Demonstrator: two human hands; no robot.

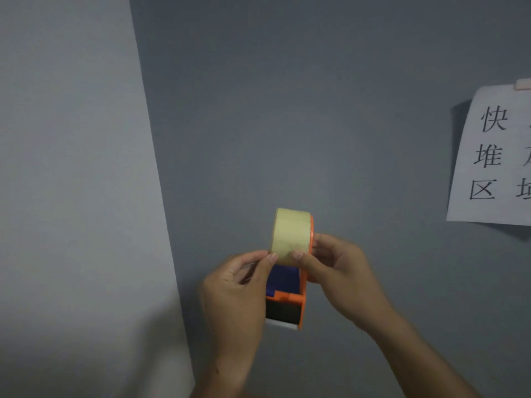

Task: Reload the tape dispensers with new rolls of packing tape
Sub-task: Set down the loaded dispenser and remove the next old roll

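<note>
I hold an orange tape dispenser (298, 301) upright in the air in front of a grey wall. A pale yellow roll of packing tape (291, 234) sits in its upper part. The dispenser has a blue inner part and a serrated metal blade at its lower end. My left hand (238, 291) pinches the lower left edge of the roll between thumb and forefinger. My right hand (336, 265) grips the dispenser's right side, with its thumb pressed on the face of the roll.
A white paper sign (494, 159) with large black characters is taped to the grey wall (316, 110) at the right. A lighter wall panel (77, 182) fills the left side. No table or other tape rolls are in view.
</note>
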